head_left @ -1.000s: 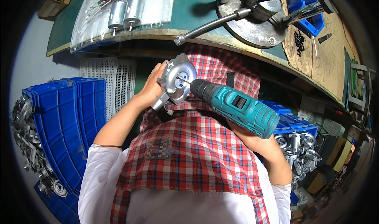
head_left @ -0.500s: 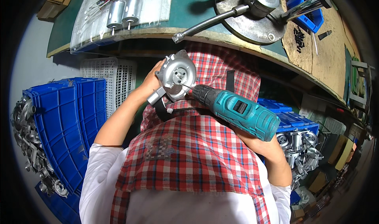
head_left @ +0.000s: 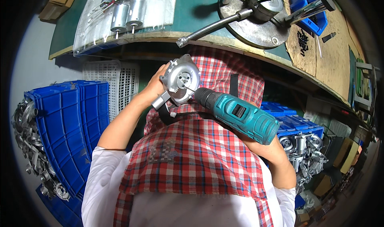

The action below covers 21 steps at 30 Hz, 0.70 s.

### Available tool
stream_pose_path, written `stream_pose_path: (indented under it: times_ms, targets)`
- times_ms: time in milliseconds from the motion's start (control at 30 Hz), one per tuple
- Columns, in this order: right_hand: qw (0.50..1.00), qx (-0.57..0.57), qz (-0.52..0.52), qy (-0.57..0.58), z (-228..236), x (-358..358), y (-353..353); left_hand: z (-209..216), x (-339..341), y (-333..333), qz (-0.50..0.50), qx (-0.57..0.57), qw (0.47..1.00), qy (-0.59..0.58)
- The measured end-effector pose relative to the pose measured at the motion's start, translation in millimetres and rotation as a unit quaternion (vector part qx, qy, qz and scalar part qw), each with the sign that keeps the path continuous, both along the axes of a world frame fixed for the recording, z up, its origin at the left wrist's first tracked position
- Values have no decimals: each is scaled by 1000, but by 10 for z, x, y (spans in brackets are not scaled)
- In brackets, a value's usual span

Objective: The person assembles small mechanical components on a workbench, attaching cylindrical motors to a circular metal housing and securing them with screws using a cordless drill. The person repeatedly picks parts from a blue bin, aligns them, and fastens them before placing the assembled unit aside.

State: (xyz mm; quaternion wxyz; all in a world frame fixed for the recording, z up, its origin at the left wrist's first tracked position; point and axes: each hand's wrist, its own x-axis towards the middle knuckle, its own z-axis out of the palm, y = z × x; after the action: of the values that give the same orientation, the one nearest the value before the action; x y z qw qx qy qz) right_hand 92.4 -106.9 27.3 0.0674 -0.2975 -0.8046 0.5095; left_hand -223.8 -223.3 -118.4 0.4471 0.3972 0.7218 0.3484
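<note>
Holding a round silver metal housing point(head_left: 182, 81) up over my lap, I am gripping it in my left hand point(head_left: 154, 87), fingers wrapped around its far rim, while my right hand point(head_left: 272, 149) is closed around the grip of a teal cordless driver point(head_left: 240, 114). The driver's bit is now pressing into the face of the housing, just right of its centre; half a second ago the two were already meeting, and a second ago the housing was sitting lower and closer to my body, with the tool's nose beside it rather than at it. By my reading, the lift and the tilt mean a fastener is being driven home and the alignment stage is over.

Ahead of both hands, the green-topped table point(head_left: 200, 15) is carrying two small cylindrical motors point(head_left: 127, 14) on a clear plastic sheet beyond my left hand, and a metal disc fixture with a long lever point(head_left: 256, 15) beyond my right. Blue plastic crates point(head_left: 72, 119) holding more silver castings are standing outside my left arm, and another heap of castings point(head_left: 304, 151) is lying just outside my right wrist. A red checked apron point(head_left: 192, 155) is covering my front beneath both hands.
</note>
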Motion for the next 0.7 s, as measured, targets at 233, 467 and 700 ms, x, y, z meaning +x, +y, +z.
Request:
stream_pose_path:
  times_ms: [233, 467, 700]
  targets:
    - [1000, 6, -4, 3, -26, 11, -14, 92, 20, 30, -37, 8, 996, 83]
    - [999, -28, -34, 10, -94, 38, -49, 52, 42, 12, -12, 7, 999, 50]
    - [992, -62, -54, 98, 166, 429, 193, -484, -138, -132, -7, 27, 1000, -12]
